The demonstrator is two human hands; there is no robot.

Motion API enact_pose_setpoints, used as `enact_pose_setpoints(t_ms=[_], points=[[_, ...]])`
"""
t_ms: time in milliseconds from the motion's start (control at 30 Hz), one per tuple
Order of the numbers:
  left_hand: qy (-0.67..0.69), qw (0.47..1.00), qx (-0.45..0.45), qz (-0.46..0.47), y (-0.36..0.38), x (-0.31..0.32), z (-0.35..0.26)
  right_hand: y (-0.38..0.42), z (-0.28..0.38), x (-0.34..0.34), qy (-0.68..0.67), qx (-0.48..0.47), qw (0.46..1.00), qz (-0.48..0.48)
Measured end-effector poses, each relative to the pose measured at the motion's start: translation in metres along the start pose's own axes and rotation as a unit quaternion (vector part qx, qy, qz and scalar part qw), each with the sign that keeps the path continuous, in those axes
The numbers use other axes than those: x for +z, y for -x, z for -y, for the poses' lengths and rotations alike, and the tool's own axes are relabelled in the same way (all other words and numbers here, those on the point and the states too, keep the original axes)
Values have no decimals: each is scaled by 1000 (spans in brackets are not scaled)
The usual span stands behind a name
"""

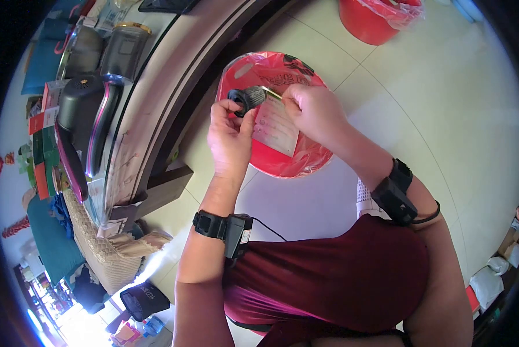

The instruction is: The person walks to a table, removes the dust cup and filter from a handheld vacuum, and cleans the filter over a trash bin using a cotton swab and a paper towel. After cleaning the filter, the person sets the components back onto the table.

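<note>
My left hand [230, 133] grips the black round rim of a small pleated filter [252, 98], held tilted above a red bin. In my right hand [314, 110], fingers pinched together, is a thin light-coloured stick [274, 93]. Its far end reaches the filter's pleated end; whether it carries bristles is too small to tell. Below both hands stands the red bin [271, 168], lined with a clear plastic bag. A whitish printed sheet or label [276, 130] shows inside it.
On the glass-topped table [149, 92] at left lie a dark handheld vacuum body [83, 110] and a translucent dust cup [123, 52]. A second red bin [372, 23] stands on the tiled floor at the top. A sofa [91, 231] is at lower left.
</note>
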State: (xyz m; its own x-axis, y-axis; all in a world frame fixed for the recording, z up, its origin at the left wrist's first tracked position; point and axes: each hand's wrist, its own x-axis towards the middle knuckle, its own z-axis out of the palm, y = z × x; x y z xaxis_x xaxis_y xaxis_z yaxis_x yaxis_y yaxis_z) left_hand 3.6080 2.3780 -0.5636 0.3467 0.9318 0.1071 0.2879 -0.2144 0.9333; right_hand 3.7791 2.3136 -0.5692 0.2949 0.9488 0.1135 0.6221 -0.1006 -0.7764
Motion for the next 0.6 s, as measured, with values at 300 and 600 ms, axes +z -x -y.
enact_pose_setpoints(t_ms=[300,600], points=[[-46,999,2,-7,2,-5,1,1,3,-3,6,-9,1000,11],[-78,997,12,-2,7,-3,-4,0,4,-5,0,-2,1000,22]])
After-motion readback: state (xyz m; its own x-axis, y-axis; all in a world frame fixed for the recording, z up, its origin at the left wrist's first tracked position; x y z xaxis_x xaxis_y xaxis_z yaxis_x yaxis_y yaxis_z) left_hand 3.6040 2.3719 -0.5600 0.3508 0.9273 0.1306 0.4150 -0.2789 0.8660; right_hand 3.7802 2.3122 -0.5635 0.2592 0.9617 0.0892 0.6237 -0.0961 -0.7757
